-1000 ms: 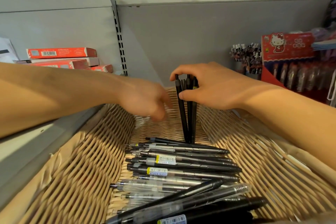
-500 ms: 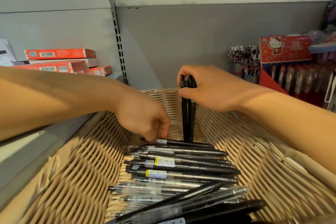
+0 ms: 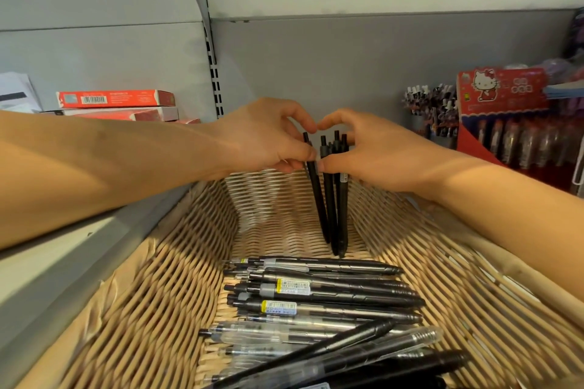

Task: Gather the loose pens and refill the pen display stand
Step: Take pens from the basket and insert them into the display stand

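Over the basket (image 3: 151, 309), left hand (image 3: 268, 136) pinches one pen (image 3: 316, 199); right hand (image 3: 379, 155) grips a bundle (image 3: 339, 215). Light, stiff, slick barrels: judged best held near the tops.

left hand (image 3: 268, 136) rose from basket pens; now pinches upright black pen (image 3: 314, 186)

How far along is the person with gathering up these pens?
Early on, it seems. Done: the right hand holds a small upright bundle of black pens, tips down on the wicker basket. In hand: the left hand pinches one more black pen against that bundle. Left: many loose pens lie flat in the basket, and nothing has gone into a display stand yet.
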Available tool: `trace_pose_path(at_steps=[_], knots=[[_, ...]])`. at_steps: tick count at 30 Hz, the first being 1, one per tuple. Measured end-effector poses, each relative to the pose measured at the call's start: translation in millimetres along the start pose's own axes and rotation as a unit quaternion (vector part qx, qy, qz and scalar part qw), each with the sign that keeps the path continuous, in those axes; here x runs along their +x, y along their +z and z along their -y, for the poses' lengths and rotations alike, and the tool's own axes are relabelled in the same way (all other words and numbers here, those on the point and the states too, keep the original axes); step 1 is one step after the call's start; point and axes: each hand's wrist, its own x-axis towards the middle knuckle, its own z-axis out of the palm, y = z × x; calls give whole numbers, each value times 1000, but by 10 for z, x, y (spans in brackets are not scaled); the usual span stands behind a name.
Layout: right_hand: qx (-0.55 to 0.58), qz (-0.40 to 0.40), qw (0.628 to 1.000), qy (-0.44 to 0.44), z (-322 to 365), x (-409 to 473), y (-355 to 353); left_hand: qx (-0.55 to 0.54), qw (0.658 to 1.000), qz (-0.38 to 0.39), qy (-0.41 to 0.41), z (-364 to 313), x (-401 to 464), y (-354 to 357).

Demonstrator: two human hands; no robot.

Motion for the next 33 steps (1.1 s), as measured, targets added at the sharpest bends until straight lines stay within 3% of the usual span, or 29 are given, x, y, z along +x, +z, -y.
trace_pose_path(at_steps=[10, 12, 14, 16, 19, 21, 26, 33], knots=[[37, 61, 997, 4, 27, -36, 3, -85, 995, 48, 18, -19, -36, 34], [38, 58, 998, 1, 16, -29, 9, -67, 996, 57, 6, -11, -11, 56], [31, 44, 999, 7, 6, -17, 20, 23, 996, 88, -24, 2, -8, 74], [23, 36, 999, 11, 8, -17, 30, 161, 968, 187, -46, 39, -44, 92], [11, 22, 1000, 7, 9, -19, 23, 275, 888, 364, -49, 42, -160, 143], [2, 19, 1000, 8, 10, -22, 16, 324, 850, 413, -44, 18, -216, 161], [-12, 51, 999, -4, 1, -19, 24, 366, 823, 427, -77, 36, -212, 161], [-6, 86, 996, -16, -9, -10, 24, 328, 844, 419, -73, 118, -170, 145]])
